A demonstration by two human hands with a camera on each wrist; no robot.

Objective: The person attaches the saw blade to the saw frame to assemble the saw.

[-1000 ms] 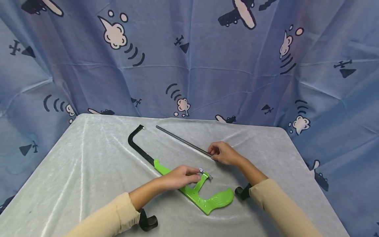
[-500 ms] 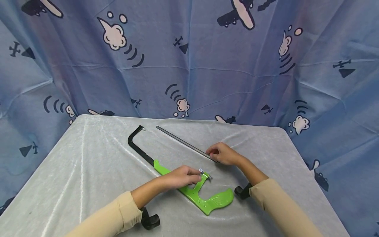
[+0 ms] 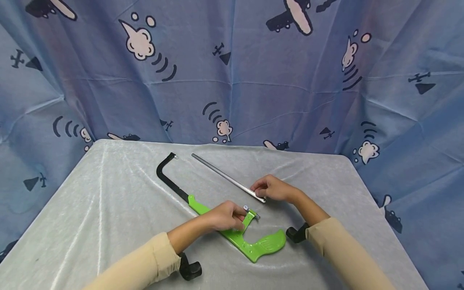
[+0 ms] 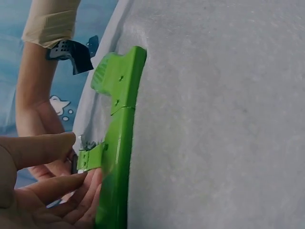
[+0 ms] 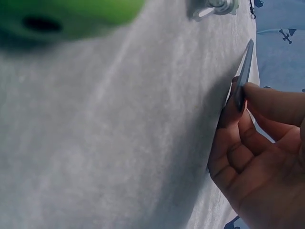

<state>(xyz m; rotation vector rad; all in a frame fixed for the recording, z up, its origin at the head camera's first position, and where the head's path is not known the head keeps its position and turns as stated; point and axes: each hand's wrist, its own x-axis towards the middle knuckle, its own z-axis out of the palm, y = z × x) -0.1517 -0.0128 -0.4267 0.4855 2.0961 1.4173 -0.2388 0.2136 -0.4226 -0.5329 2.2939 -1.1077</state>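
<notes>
A hacksaw frame (image 3: 268, 243) with a bright green handle and a black bent front arm lies slantwise on the table. My left hand (image 3: 222, 216) grips its short green upright, fingers curled just beside the metal blade pin and screw (image 3: 251, 212). The left wrist view has that thumb and the fingers (image 4: 57, 188) on either side of the upright. Beyond the frame is a long thin silver hacksaw blade (image 3: 224, 175), separate from it. My right hand (image 3: 273, 188) pinches the blade near its closer end between thumb and fingers, as the right wrist view shows at the blade (image 5: 244, 71).
Pale grey cloth covers the table (image 3: 119, 225). A blue patterned curtain (image 3: 268, 108) hangs just behind its far edge. Black camera mounts (image 3: 190, 269) sit at both wrists, low over the cloth.
The blade has rolled in my right fingers and now shows a bright face, its near end in sight. My left fingers have curled in at the upright, and the left forearm moved slightly right.
</notes>
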